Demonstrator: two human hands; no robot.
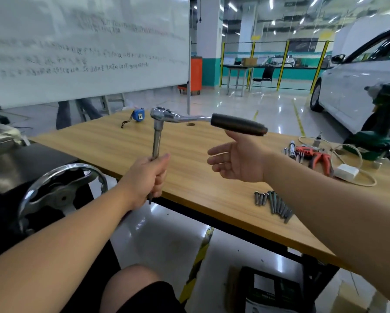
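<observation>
My left hand [147,177] grips the lower end of a steel extension bar [156,141] and holds it upright above the wooden table [189,177]. A chrome ratchet wrench [182,117] sits on top of the bar, its black handle [239,124] pointing right. My right hand [239,159] is open with straight fingers and the palm turned left, just below the handle's end; the thumb looks to touch the handle.
Several bolts [274,203] lie near the table's front edge. Red pliers and sockets [311,154], a white charger with cable [347,171] and a green impact wrench [381,123] are at the right. A blue tape measure [138,115] lies at the back. A chrome handwheel [60,190] is left; a white car [358,82] right.
</observation>
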